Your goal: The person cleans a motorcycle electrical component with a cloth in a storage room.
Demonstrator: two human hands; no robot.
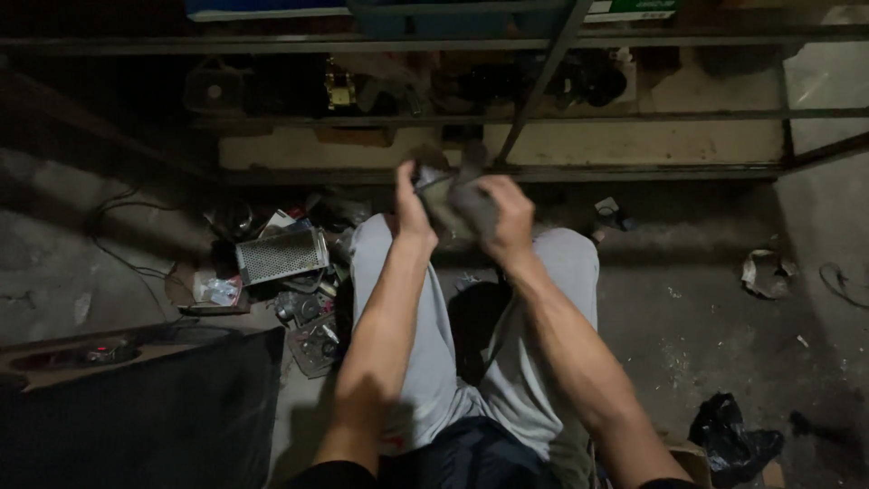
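A grey rag point(453, 206) is held up between both hands above the knees — the left hand point(412, 204) is closed on its left edge, thumb raised, and the right hand point(505, 217) is wrapped over its right side, fingers curled shut on the cloth. Below and to the left of the left grip, a perforated metal box point(281, 254) is seen on the floor among scattered parts. Far below the right grip, a black bag point(731, 441) lies — crumpled paper point(766, 273) sits off to the right.

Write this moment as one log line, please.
left hand: gripping grey cloth | right hand: gripping same cloth | held above knees | perforated metal box on floor, apart | black bag lower right
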